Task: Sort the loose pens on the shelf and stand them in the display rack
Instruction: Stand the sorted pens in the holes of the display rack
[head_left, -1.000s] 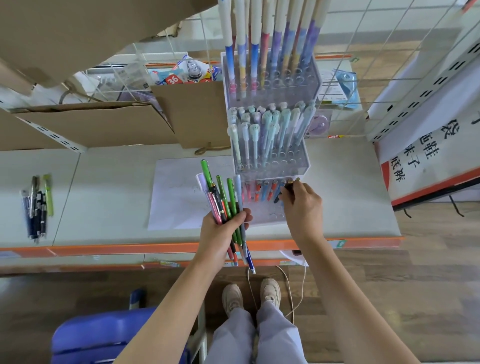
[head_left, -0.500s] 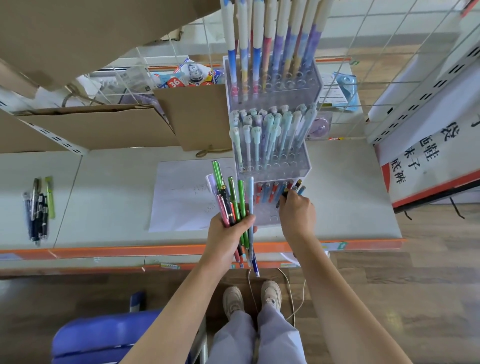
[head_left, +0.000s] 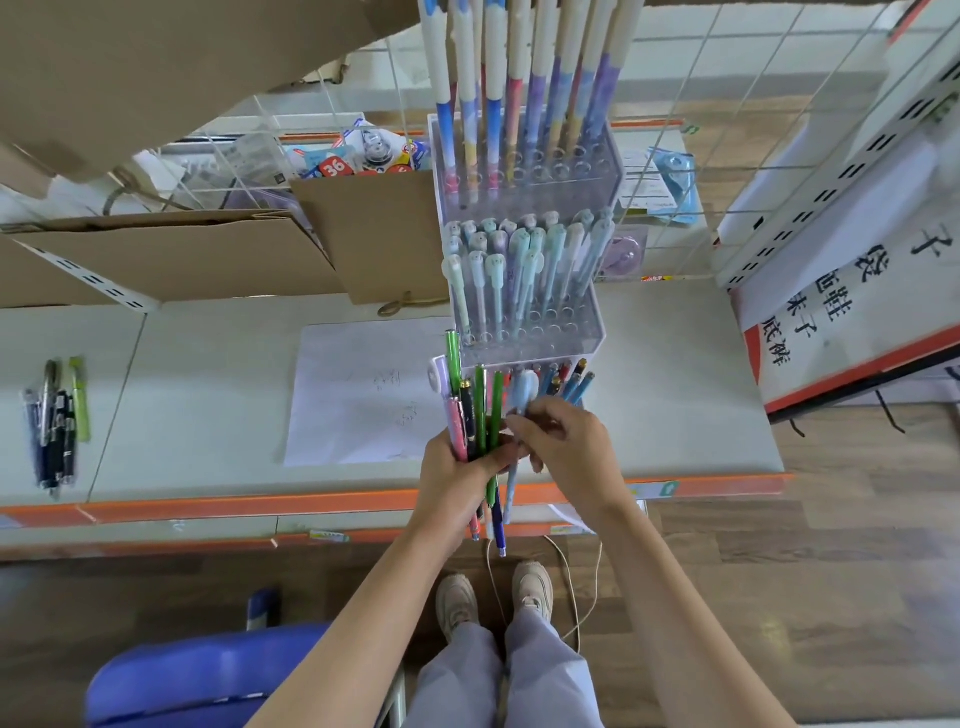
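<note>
My left hand (head_left: 457, 467) grips a bundle of pens (head_left: 475, 410), green, pink and dark, held upright in front of the clear tiered display rack (head_left: 597, 343). My right hand (head_left: 566, 447) pinches a light blue pen (head_left: 522, 400) at the right side of that bundle. The rack's lowest tier holds several blue and red pens (head_left: 563, 382). Its middle tier carries pastel capped pens (head_left: 519, 270), and the top tier tall blue and purple pens (head_left: 519, 88). More loose dark pens (head_left: 54, 415) lie at the shelf's far left.
A white sheet of paper (head_left: 358, 395) lies on the grey shelf (head_left: 208, 389) left of the rack. Open cardboard boxes (head_left: 208, 260) stand behind it. The shelf has an orange front edge (head_left: 260, 506). A blue chair (head_left: 208, 675) is at lower left, a white sign (head_left: 857, 291) at right.
My right hand has left the rack's lowest tier and come back to the bundle, where it now pinches the light blue pen. My left hand has stayed put with the bundle.
</note>
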